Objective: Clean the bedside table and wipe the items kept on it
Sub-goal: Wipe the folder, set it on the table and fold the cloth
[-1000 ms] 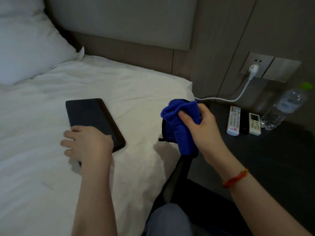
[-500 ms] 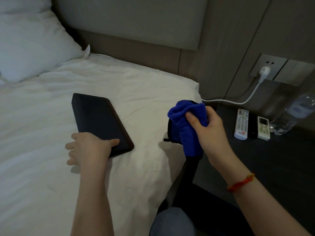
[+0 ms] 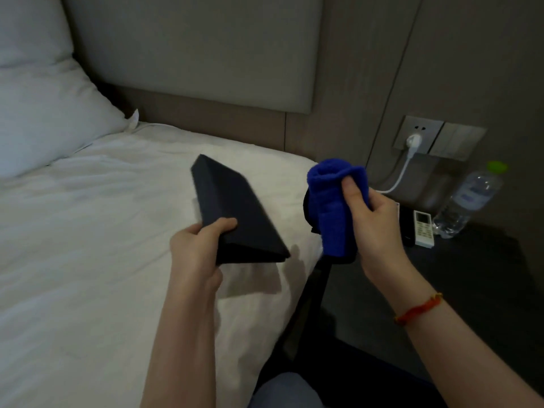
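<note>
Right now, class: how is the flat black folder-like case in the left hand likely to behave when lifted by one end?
The flat black case probably stays stiff: it juts out straight from the left hand, with no sag. It seems light, since one hand holds it by its end above the white bed. Its smooth cover might slip.

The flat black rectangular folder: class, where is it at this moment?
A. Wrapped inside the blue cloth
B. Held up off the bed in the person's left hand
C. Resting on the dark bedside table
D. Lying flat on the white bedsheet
B: the left hand grips the flat black rectangular folder at its near edge, and it is tilted above the white bedsheet, casting a shadow.
</note>
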The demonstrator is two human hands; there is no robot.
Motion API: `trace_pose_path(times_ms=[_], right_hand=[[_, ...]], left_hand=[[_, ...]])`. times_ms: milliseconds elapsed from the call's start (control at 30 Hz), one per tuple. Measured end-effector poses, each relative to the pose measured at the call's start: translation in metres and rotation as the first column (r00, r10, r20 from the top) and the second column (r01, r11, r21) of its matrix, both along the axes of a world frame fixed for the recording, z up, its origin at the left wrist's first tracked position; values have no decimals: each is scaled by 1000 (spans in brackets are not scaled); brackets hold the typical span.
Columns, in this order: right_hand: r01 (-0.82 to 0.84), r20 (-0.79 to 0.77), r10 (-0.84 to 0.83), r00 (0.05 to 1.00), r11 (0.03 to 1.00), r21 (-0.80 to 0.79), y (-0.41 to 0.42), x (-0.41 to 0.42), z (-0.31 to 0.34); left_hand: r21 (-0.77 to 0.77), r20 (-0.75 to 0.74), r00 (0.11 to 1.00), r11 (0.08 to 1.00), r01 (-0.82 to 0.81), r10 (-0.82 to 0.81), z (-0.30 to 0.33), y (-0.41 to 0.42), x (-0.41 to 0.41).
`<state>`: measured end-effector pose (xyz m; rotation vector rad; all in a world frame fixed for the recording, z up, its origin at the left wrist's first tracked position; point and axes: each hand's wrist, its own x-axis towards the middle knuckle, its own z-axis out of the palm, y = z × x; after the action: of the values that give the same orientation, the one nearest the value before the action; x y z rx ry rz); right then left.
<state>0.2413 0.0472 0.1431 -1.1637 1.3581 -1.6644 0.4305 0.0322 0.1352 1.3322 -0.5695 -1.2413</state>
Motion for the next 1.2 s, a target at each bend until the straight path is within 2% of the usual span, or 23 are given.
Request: trace_pose_path(times_ms=[67,133,200,267,333,367,467,567,633,767,833,933,1033,1100,1200], right_hand=[[-33,-67,30,997,999,-35,3,-2,4],[-120,-195,105,975,991,-63,7,-4,3],[-206,-462,182,868,979,-2,8,-14,-1],[-302,-586,293,756,949,85,8,-33,-1],[-368,-574,371,730,921,127,1,-51,4],[-336,-579,352,735,932,139,-5,-61,7],[-50,-644,202,738,968,246,-27,-95,17],[151,-690,109,715,940,305,-25,-121,13],[136,-699,103,708,951,278,-5,-124,-3],[-89,-701,178,691,983,161,28,-113,-22],[-65,-696,171,697,982,176,18,-123,-16],[120,-645,96,758,952,283,-1,-144,-6],[242,-652,19,758,920,308,2,-155,-10],[200,-658,22,753,945,260,19,-148,-16],[16,-653,95,751,987,162,46,-128,-21]], left_hand=[[1,-164,969,982,188,-185,8,8,-24],[-43,-209,921,943,329,-330,14,18,-51],[-102,-201,892,915,391,-404,17,27,-77],[-139,-218,864,891,432,-453,16,36,-96],[-158,-249,832,868,471,-496,14,43,-110],[-161,-264,814,856,492,-518,13,46,-116],[-145,-329,741,806,573,-586,14,55,-131],[-123,-350,694,765,632,-629,14,53,-140],[-100,-355,689,759,644,-632,12,51,-146],[-77,-305,723,773,630,-620,1,57,-158],[-70,-300,722,769,635,-624,-1,63,-163],[-64,-333,695,751,657,-637,-3,67,-166],[-79,-353,657,721,688,-666,-2,64,-165],[-84,-361,654,722,687,-665,-1,61,-167],[-114,-323,681,741,662,-657,-2,60,-174]])
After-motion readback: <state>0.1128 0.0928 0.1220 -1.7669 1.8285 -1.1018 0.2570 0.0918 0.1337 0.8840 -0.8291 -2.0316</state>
